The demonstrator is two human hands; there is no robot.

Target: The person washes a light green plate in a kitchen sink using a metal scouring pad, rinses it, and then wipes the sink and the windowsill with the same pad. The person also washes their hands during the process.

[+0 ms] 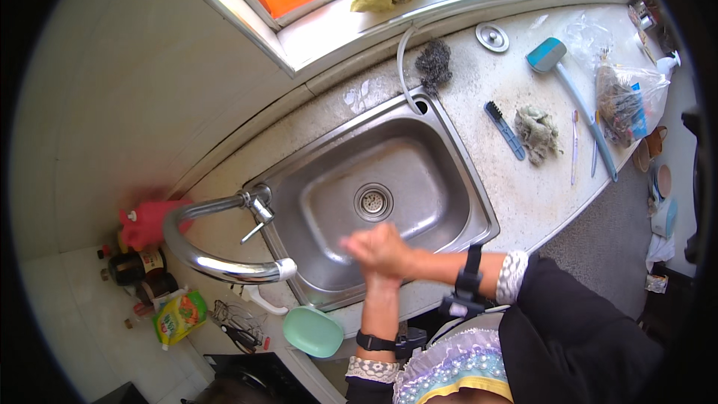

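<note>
My right hand (387, 247) is clasped over my left hand (377, 274) above the near edge of the stainless steel sink (320, 179). The fingers are blurred and overlap, and I see no object between them. Below them the metal drain strainer (373, 202) sits in the basin. The chrome faucet (224, 272) curves over the sink's left side, away from my hands, with its lever (252, 233) at the base. Both wrists wear black straps. A green plastic dish (313, 331) stands at the counter edge, left of my left forearm.
To the right lie a blue brush (505, 130), a grey rag (537, 133), toothbrushes (574, 147), a long-handled scraper (578, 95) and a plastic bag (634, 101). Behind the sink are dark steel wool (435, 64) and a drain lid (492, 37). Bottles (134, 266) and a whisk (238, 314) stand left.
</note>
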